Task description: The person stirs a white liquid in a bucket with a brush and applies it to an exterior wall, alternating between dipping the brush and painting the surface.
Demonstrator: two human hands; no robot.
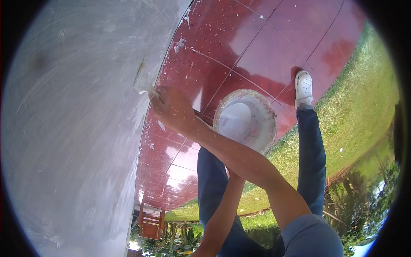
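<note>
My right hand (171, 107) is closed around the handle of a putty knife (144, 83). The knife's pale, smeared blade lies against the grey wall (77, 128), close to the wall's bottom edge. My right forearm crosses in front of my left forearm (224, 205). The left hand itself is hidden behind the right forearm, near a bucket (269, 115). White residue coats this bucket's rim and inner wall, and a smooth white mass (235, 118) shows inside it.
White specks dot the red tiled floor (265, 47) along the wall. My foot in a white clog (304, 88) stands on the tiles at the right. Grass (355, 103) borders the floor. A wooden chair (150, 222) is farther off by the wall's end.
</note>
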